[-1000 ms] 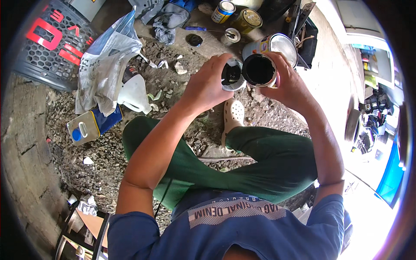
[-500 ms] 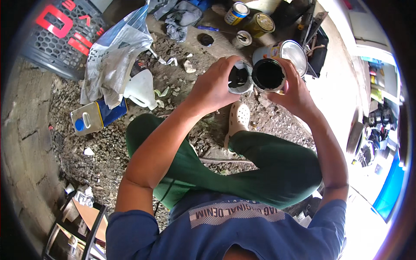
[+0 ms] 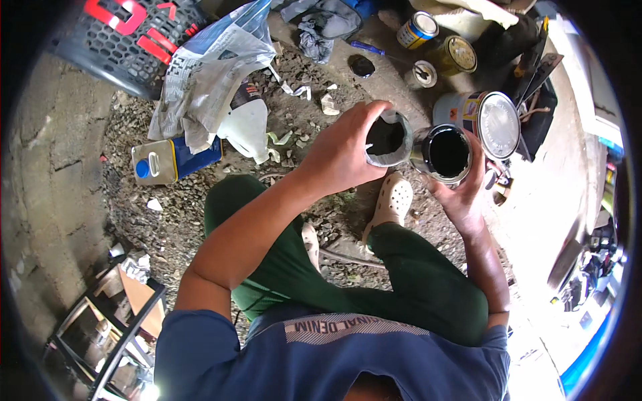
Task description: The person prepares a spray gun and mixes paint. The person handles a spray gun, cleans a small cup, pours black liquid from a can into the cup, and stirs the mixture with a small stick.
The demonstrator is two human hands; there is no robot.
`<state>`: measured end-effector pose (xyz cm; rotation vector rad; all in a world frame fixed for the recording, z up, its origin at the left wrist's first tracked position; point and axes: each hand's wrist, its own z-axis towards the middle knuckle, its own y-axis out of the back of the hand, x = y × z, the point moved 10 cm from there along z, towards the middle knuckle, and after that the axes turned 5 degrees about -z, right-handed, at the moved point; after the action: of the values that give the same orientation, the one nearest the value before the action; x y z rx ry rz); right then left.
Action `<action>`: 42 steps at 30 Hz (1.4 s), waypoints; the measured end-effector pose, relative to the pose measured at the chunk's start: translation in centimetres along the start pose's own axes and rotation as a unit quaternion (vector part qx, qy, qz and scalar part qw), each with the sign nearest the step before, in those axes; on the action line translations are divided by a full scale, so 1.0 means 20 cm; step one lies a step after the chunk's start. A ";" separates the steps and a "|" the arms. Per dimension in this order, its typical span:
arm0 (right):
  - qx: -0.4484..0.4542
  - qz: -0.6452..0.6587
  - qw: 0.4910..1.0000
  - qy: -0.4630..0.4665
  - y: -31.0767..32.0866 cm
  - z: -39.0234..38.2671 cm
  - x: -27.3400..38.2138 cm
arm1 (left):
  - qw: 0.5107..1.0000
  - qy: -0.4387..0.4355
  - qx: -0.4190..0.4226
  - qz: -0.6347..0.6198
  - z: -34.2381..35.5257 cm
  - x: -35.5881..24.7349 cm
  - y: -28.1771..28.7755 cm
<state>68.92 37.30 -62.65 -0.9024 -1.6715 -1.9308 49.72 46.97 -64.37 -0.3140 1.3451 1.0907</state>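
My left hand [image 3: 342,148] is wrapped round a cup-like container [image 3: 391,160] with a pale, uneven rim and dark residue inside. In my right hand [image 3: 464,202] is a small metal can [image 3: 419,148], its open mouth facing up and a glossy black liquid inside. The two vessels are side by side above the ground, a narrow gap between their rims. Beyond the can stands a large closed tin [image 3: 499,125] with a silvery lid. A round black-coated lid [image 3: 361,65] lies on the ground farther off.
Small tins [image 3: 418,29] stand at the back beside a blue-handled tool [image 3: 367,48]. At left are newspaper sheets [image 3: 200,87], a white plastic jug [image 3: 245,130], a blue-and-silver canister [image 3: 177,160] and a dark crate [image 3: 127,50]. A metal frame [image 3: 127,341] is at lower left. Gravel covers the ground.
My right hand has moved the can slightly away from the left container and nearer to me, and the can's side now shows. The whole view has shifted as well.
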 end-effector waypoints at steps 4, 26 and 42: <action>-0.022 0.270 0.954 -0.124 -0.05 -0.01 -0.14 | 1.000 0.021 0.011 -0.016 0.00 0.01 0.00; -0.162 0.002 0.953 -0.255 -0.64 0.16 -1.21 | 0.996 0.084 0.017 0.004 0.02 0.03 0.03; 0.173 0.054 0.978 -0.106 0.24 0.11 0.36 | 0.998 0.049 0.003 0.025 0.04 0.07 0.02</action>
<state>67.60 39.24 -54.01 -1.0601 -1.9573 -1.4524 49.71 48.38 -65.19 -0.3355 1.4503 1.1240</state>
